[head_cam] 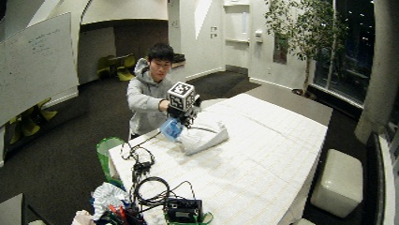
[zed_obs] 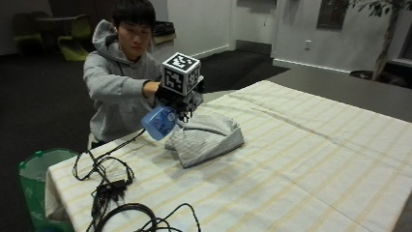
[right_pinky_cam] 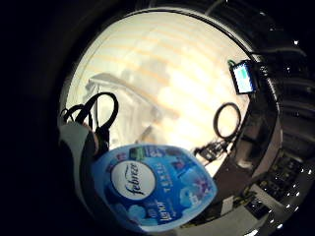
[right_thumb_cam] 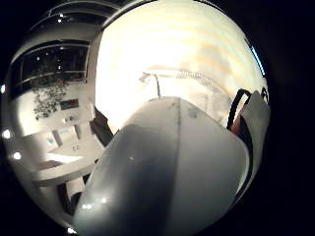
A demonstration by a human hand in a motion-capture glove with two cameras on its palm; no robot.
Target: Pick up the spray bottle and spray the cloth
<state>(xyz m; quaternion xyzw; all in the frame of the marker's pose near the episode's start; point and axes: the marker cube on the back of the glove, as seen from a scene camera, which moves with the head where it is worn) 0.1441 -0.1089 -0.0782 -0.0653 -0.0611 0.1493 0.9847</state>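
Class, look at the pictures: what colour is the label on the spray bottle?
Blue, with a white oval logo; the spray bottle shows it best in the little finger side palm view.

Blue spray bottle (zed_obs: 159, 123) — grey striped cloth (zed_obs: 206, 137) — cream, yellow-striped tablecloth (zed_obs: 309, 159).

One camera sits across the table (zed_obs: 309, 159) and looks at me from close by. A wider one looks from farther back. Two small cameras on my palm look down at the cloth (zed_obs: 206, 137), which all four see.
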